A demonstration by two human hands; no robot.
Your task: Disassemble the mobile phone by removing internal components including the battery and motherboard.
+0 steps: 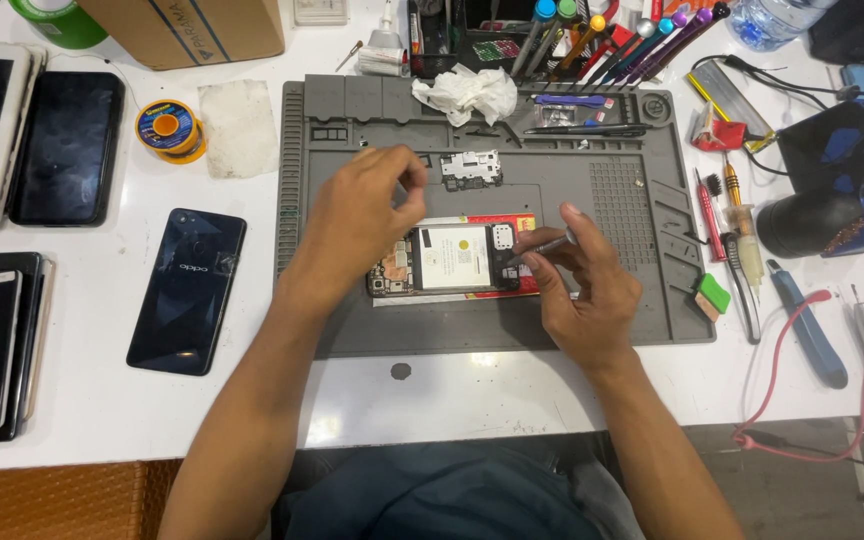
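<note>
right hand [587, 290], tweezers [544, 246] at opened phone [452, 260]

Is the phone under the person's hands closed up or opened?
Opened. The phone lies on the grey mat with its back cover off, so the battery and circuit boards show.

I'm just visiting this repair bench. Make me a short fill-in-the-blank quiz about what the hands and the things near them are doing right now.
1. The opened phone lies on a ____ work mat.
2. The right hand holds a slim metal tool whose tip points at the ____.
3. The left hand hovers over the phone's ____ end.
4. The crumpled tissue at the mat's far edge is ____.

Missing words: grey; phone; left; white
</note>
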